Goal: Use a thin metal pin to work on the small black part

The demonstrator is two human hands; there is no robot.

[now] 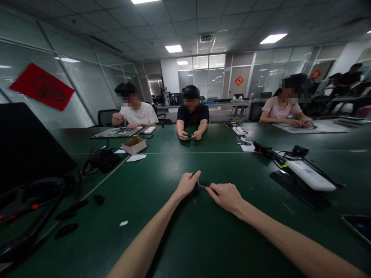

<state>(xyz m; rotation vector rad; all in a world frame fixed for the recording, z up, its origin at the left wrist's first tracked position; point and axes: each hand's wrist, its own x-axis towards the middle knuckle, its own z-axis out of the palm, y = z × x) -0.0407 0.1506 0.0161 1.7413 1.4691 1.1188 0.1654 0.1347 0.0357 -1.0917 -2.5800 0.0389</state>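
Note:
My right hand (227, 196) is closed around the dark handle of a screwdriver (202, 187). Its thin metal shaft points left, toward my other hand. Wrapped by the fingers of my left hand (187, 184) is a small dark object (196, 181), mostly hidden, so its kind does not show. The shaft's tip reaches this object or lies right beside it; the exact contact is too small to tell. Both hands are just above the green table (174, 166), near its middle.
A small cardboard box (135, 146) and a black cable bundle (104, 159) lie left. On the right are a white power strip (311, 175) and a phone (358, 227). Dark pieces (67, 230) and a white scrap (123, 223) lie nearby. Three people sit across the table.

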